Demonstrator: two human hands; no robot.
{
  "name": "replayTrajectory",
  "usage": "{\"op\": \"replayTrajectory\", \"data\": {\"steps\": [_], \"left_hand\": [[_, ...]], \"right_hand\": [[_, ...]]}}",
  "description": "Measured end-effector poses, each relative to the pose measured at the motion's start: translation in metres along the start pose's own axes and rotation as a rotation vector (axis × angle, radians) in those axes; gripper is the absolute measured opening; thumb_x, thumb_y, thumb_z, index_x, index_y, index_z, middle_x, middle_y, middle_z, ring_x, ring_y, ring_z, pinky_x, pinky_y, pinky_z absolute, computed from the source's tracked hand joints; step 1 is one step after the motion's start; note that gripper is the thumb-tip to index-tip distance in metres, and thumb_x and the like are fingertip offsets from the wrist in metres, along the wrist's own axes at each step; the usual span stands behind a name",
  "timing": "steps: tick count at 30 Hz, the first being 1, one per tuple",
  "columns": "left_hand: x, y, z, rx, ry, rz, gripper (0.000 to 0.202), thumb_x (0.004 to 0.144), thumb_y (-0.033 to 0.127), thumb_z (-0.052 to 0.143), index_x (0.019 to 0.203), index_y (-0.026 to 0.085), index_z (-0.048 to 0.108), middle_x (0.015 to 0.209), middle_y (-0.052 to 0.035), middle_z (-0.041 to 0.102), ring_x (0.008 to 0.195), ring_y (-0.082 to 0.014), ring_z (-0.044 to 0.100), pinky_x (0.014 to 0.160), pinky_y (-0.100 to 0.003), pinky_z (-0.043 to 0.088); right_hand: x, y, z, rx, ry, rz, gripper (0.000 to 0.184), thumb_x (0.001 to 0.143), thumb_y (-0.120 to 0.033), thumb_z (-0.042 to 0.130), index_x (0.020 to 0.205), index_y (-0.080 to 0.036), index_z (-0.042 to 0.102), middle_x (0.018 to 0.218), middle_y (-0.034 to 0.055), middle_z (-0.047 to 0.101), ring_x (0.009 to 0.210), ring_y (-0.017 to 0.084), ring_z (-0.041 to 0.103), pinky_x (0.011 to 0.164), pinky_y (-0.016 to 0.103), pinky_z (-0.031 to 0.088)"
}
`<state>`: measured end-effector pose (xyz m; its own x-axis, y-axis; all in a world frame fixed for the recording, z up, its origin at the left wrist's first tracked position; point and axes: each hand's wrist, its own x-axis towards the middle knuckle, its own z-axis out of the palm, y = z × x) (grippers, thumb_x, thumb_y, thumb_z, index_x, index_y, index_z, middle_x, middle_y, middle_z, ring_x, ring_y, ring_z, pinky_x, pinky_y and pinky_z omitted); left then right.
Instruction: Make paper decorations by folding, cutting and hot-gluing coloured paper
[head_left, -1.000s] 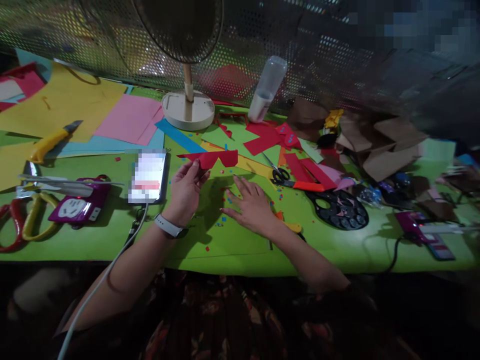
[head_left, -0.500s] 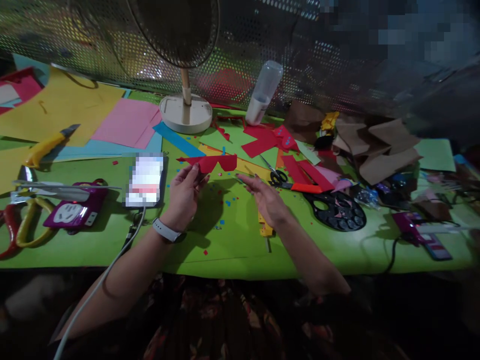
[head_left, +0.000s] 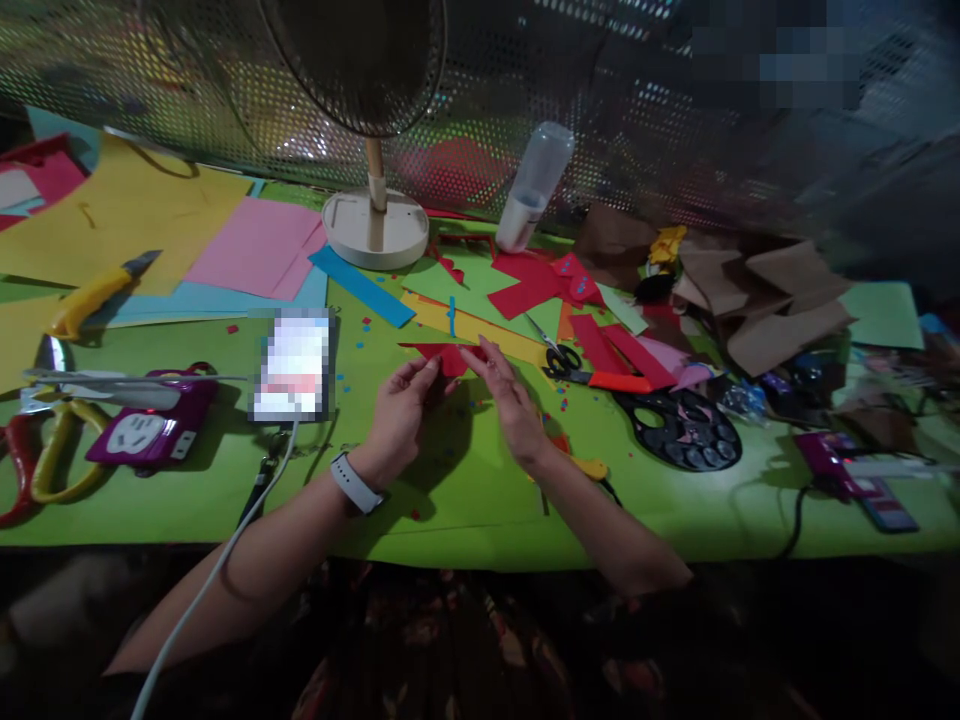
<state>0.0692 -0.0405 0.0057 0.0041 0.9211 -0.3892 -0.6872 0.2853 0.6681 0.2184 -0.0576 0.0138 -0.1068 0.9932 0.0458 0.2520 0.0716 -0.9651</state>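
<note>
A folded or cut piece of red paper [head_left: 444,358] is held above the green tabletop in front of me. My left hand [head_left: 401,405] pinches its lower left part between thumb and fingers; a white watch band circles that wrist. At the paper's right end, my right hand [head_left: 510,400] has its fingers on the paper, partly covering it. Under my right wrist lies a yellow-handled tool [head_left: 589,467], mostly hidden. Small red and blue paper bits are scattered around both hands. Beyond the paper are yellow strips [head_left: 487,330] and a blue strip [head_left: 360,285].
Left are a lit phone [head_left: 292,365] with a white cable, a purple power adapter [head_left: 154,425], large scissors [head_left: 67,450] and a yellow-handled knife [head_left: 94,300]. A fan base [head_left: 375,228] and bottle [head_left: 525,210] stand behind. Black-handled scissors [head_left: 562,358] and a black palette [head_left: 686,425] lie right.
My right hand has moved inward and its fingers now meet the red paper. My left hand has brought the paper lower and to the right, and the paper's cut notch is now hidden.
</note>
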Motion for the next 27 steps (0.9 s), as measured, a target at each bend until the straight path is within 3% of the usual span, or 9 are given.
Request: {"op": "replayTrajectory", "data": {"steps": [5, 14, 27], "left_hand": [[-0.0006, -0.0008, 0.0004, 0.007, -0.014, 0.001, 0.013, 0.074, 0.018, 0.080, 0.079, 0.016, 0.068, 0.085, -0.0009, 0.072, 0.077, -0.0109, 0.067, 0.080, -0.027, 0.058], [-0.0002, -0.0002, -0.0005, 0.030, -0.012, 0.003, 0.010, 0.076, 0.018, 0.078, 0.080, 0.017, 0.068, 0.088, -0.0014, 0.072, 0.080, -0.0123, 0.068, 0.085, -0.030, 0.057], [-0.0006, -0.0001, -0.0004, 0.032, -0.030, 0.005, 0.014, 0.074, 0.021, 0.081, 0.083, 0.017, 0.071, 0.088, -0.0022, 0.074, 0.077, -0.0111, 0.068, 0.080, -0.027, 0.058]], "right_hand": [[0.0007, 0.0030, 0.0019, -0.039, -0.032, -0.008, 0.055, 0.096, -0.067, 0.034, 0.138, -0.039, 0.055, 0.151, -0.0050, 0.048, 0.153, 0.020, 0.012, 0.125, 0.053, 0.008], [0.0000, 0.0061, 0.0028, -0.191, 0.015, -0.097, 0.053, 0.098, -0.064, 0.033, 0.140, -0.040, 0.053, 0.161, -0.0068, 0.030, 0.152, 0.022, 0.014, 0.124, 0.052, 0.013], [-0.0006, 0.0061, 0.0054, -0.237, 0.025, -0.117, 0.053, 0.098, -0.062, 0.034, 0.141, -0.037, 0.053, 0.159, -0.0033, 0.034, 0.150, 0.021, 0.023, 0.123, 0.048, 0.021]]}}
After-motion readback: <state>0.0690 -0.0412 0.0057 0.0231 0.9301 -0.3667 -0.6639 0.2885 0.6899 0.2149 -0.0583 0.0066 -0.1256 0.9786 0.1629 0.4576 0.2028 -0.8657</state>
